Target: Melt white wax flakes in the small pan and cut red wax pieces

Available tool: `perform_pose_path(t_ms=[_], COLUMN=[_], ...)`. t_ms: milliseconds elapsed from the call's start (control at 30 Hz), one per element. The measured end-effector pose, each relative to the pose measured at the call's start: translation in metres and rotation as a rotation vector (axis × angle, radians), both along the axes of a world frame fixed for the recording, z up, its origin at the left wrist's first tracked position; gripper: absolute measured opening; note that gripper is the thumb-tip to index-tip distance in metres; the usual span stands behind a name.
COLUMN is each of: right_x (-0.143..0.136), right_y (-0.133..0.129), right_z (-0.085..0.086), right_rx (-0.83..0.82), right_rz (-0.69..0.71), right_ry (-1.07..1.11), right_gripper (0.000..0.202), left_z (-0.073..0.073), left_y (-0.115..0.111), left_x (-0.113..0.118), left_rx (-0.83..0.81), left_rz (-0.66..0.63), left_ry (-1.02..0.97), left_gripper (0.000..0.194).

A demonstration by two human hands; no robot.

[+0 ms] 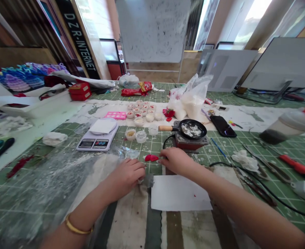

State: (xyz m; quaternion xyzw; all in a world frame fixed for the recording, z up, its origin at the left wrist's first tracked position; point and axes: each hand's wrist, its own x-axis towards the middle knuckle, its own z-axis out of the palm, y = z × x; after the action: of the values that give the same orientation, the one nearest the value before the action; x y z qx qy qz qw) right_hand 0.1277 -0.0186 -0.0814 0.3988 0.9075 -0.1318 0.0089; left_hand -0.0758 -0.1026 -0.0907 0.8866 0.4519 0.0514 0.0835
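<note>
Two small red pieces that look like petals (151, 158) lie side by side between my hands, above the green mat. My right hand (177, 160) reaches in from the right, its fingertips close to the petals' right end and slightly parted. Whether they touch the petals is hard to make out. My left hand (130, 174) is palm down with curled fingers, left of the petals and near a crumpled clear plastic piece. What its fingertips press on is hidden. Below my right hand lies a white sheet of paper (180, 193) with a tiny red speck.
A small black pan (193, 129) with white flakes sits on a hot plate (191, 142). Left stands a kitchen scale (98, 135). Behind are several small filled cups (142, 111), a pink mold (115, 115) and a phone (223, 126). Pliers (268, 164) and a cable (261, 188) lie right.
</note>
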Motion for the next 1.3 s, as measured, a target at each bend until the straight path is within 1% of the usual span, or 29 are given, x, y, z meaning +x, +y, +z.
perform_pose_path(t_ms=[67, 133, 233, 300, 333, 433, 500, 567, 633, 733, 833, 900, 967, 1033, 1067, 1133, 1167, 1200, 1233, 1300], right_x=[-0.019, -0.032, -0.033, -0.022, -0.016, 0.003, 0.012, 0.018, 0.024, 0.034, 0.051, 0.065, 0.08, 0.092, 0.097, 0.102, 0.103, 0.102, 0.1, 0.094], right_y=[0.007, 0.01, 0.01, 0.01, 0.01, 0.011, 0.011, 0.01, 0.006, -0.003, -0.017, -0.026, -0.033, -0.037, -0.038, -0.039, -0.039, -0.04, -0.041, -0.044], right_z=[-0.007, -0.013, -0.012, -0.007, -0.004, 0.004, 0.005, 0.005, 0.005, 0.008, 0.014, 0.016, 0.014, 0.008, 0.005, -0.002, -0.004, -0.006, -0.008, -0.009], right_rx=[0.011, 0.008, 0.011, 0.015, 0.012, -0.01, -0.022, -0.025, -0.028, -0.038, -0.042, -0.07, -0.16, -0.298, -0.355, -0.426, -0.44, -0.447, -0.458, -0.436], right_rz=[-0.025, -0.039, -0.067, -0.092, -0.104, -0.141, -0.169, -0.196, -0.214, -0.235, -0.265, -0.278, -0.288, -0.313, -0.333, -0.368, -0.376, -0.382, -0.382, -0.364], right_ry=[-0.015, -0.032, -0.018, 0.025, 0.049, 0.11, 0.145, 0.186, 0.229, 0.278, 0.304, 0.341, 0.433, 0.555, 0.601, 0.655, 0.667, 0.676, 0.691, 0.73], right_gripper=[0.023, 0.019, 0.017, 0.018, 0.019, 0.02, 0.021, 0.022, 0.021, 0.019, 0.017, 0.016, 0.015, 0.013, 0.011, 0.01, 0.009, 0.009, 0.01, 0.013], left_z=[0.0, -0.001, -0.001, 0.0, 0.001, 0.002, 0.001, -0.001, -0.003, -0.01, -0.017, -0.017, -0.012, 0.0, 0.007, 0.022, 0.029, 0.033, 0.036, 0.033], left_y=[-0.004, -0.007, -0.005, 0.002, 0.007, 0.027, 0.041, 0.053, 0.061, 0.07, 0.078, 0.085, 0.09, 0.088, 0.084, 0.069, 0.058, 0.048, 0.037, 0.021], left_x=[-0.003, -0.004, -0.005, -0.003, -0.001, 0.008, 0.015, 0.023, 0.033, 0.048, 0.057, 0.059, 0.058, 0.058, 0.059, 0.067, 0.074, 0.081, 0.09, 0.107], left_rx=[-0.016, -0.021, 0.018, 0.043, 0.03, -0.081, -0.133, -0.141, -0.141, -0.159, -0.196, -0.208, -0.2, -0.168, -0.133, -0.075, -0.064, -0.143, -0.3, -0.628], left_rz=[0.008, 0.031, 0.111, 0.182, 0.204, 0.196, 0.192, 0.235, 0.294, 0.367, 0.419, 0.436, 0.444, 0.456, 0.475, 0.499, 0.509, 0.567, 0.581, 0.519], left_ry=[-0.005, -0.036, -0.121, -0.151, -0.149, -0.121, -0.117, -0.119, -0.112, -0.081, -0.046, -0.037, -0.041, -0.049, -0.059, -0.095, -0.141, -0.285, -0.413, -0.683], left_gripper=[0.018, 0.018, 0.018, 0.018, 0.018, 0.02, 0.026, 0.027, 0.023, 0.02, 0.012, 0.01, 0.012, 0.014, 0.021, 0.036, 0.04, 0.04, 0.039, 0.039])
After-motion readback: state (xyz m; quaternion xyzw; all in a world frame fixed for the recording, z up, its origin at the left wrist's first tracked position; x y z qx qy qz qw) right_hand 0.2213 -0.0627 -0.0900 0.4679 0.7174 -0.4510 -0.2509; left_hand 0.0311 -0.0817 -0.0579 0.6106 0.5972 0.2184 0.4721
